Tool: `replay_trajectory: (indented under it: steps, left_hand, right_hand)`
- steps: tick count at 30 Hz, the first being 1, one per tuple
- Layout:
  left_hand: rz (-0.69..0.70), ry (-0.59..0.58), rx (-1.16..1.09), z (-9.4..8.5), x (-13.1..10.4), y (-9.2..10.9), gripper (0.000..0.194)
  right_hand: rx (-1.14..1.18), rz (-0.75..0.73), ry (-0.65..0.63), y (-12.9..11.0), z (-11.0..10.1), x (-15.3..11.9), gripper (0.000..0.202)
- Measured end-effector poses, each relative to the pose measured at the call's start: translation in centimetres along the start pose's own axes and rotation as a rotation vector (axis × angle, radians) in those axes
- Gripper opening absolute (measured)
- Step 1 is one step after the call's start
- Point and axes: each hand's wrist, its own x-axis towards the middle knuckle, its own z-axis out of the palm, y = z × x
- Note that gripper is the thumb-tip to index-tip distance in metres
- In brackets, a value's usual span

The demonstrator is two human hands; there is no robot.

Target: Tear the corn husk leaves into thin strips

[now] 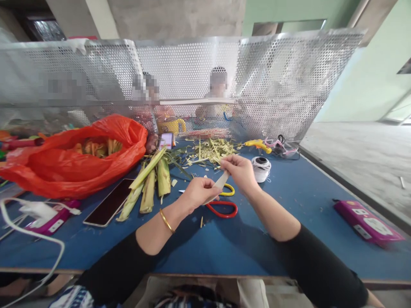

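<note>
on the desk [231,252], near right, i see a purple case [366,222] whose white lettering may start with "b", too blurred over my feed to read on. over red-and-yellow scissors [223,215], the left hand [199,191] and right hand [240,170] pinch a pale strip [221,180] in narrowed fingers, its long axis slanting away rightward, a shredded heap [215,150] beyond.

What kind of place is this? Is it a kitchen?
It looks more like a shared workroom, though I can't be sure. There's a big blue worktable with scissors and plant scraps, and people behind a metal screen.
</note>
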Motion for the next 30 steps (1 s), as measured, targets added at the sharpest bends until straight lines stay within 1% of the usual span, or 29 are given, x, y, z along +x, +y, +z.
replay_trajectory:
  steps: [2, 4, 5, 6, 7, 9, 10, 11, 12, 13, 14, 16, 18, 20, 22, 25, 26, 27, 29, 30]
  left_hand:
    - [-0.046, 0.017, -0.074, -0.4, 0.0, -0.2, 0.020]
    - [-0.087, 0.075, -0.199, -0.9, 0.3, -0.4, 0.018]
    - [-0.102, 0.115, -0.265, -1.2, 0.5, -0.4, 0.017]
    - [-0.107, 0.163, -0.323, -1.6, 0.7, -0.3, 0.018]
    - [-0.100, 0.211, -0.369, -1.9, 1.0, -0.3, 0.020]
    - [-0.066, 0.280, -0.432, -2.5, 1.3, -0.2, 0.024]
    - [-0.039, 0.301, -0.460, -2.8, 1.4, -0.1, 0.024]
    - [-0.009, 0.313, -0.488, -2.9, 1.5, 0.0, 0.023]
    - [0.021, 0.321, -0.512, -3.0, 1.5, 0.0, 0.022]
    - [0.052, 0.330, -0.528, -3.0, 1.6, -0.1, 0.021]
    - [0.083, 0.344, -0.532, -2.9, 1.6, -0.1, 0.020]
    - [0.124, 0.368, -0.516, -2.6, 1.7, -0.4, 0.018]
    - [0.140, 0.393, -0.486, -2.3, 1.8, -0.7, 0.016]
    - [0.161, 0.425, -0.453, -2.0, 2.0, -0.9, 0.015]
    - [0.193, 0.456, -0.414, -1.8, 2.1, -1.0, 0.014]
    - [0.224, 0.489, -0.344, -1.8, 2.0, -1.0, 0.013]
    - [0.206, 0.489, -0.310, -1.8, 1.9, -1.0, 0.014]
    - [0.177, 0.474, -0.260, -1.7, 1.7, -1.0, 0.018]
    - [0.146, 0.429, -0.081, -1.8, 1.3, -1.0, 0.032]
    - [0.180, 0.427, 0.043, -1.8, 1.0, -1.0, 0.037]
  right_hand:
    - [-0.021, -0.049, 0.124, -0.1, -0.8, 0.7, 0.021]
    - [-0.070, -0.108, 0.268, -0.2, -1.7, 1.2, 0.020]
    - [-0.119, -0.134, 0.293, -0.2, -2.0, 1.4, 0.019]
    - [-0.182, -0.150, 0.257, -0.3, -2.2, 1.4, 0.018]
    - [-0.253, -0.146, 0.149, -0.4, -2.3, 1.3, 0.016]
    - [-0.338, -0.087, -0.187, -0.5, -1.7, 0.6, 0.014]
    - [-0.332, -0.038, -0.356, -0.6, -1.2, 0.1, 0.015]
    - [-0.279, 0.015, -0.470, -0.6, -0.5, -0.6, 0.018]
    - [-0.199, 0.053, -0.510, -0.5, 0.3, -1.2, 0.021]
    - [-0.148, 0.078, -0.513, -0.5, 1.1, -1.9, 0.024]
    - [-0.121, 0.105, -0.493, -0.3, 1.8, -2.5, 0.027]
    - [-0.077, 0.175, -0.403, 0.0, 2.9, -3.4, 0.030]
    - [-0.031, 0.227, -0.303, 0.4, 3.4, -3.7, 0.029]
    - [0.006, 0.262, -0.231, 0.6, 3.4, -3.5, 0.026]
    - [0.030, 0.307, -0.214, 0.6, 3.1, -3.0, 0.023]
    - [0.044, 0.354, -0.226, 0.7, 2.7, -2.5, 0.021]
    - [0.030, 0.336, -0.205, 0.8, 2.5, -2.3, 0.020]
    - [-0.009, 0.287, -0.168, 0.8, 2.2, -2.1, 0.018]
    - [-0.198, 0.101, -0.086, 0.8, 1.6, -1.8, 0.013]
    - [-0.336, -0.018, -0.069, 0.7, 1.2, -1.7, 0.011]
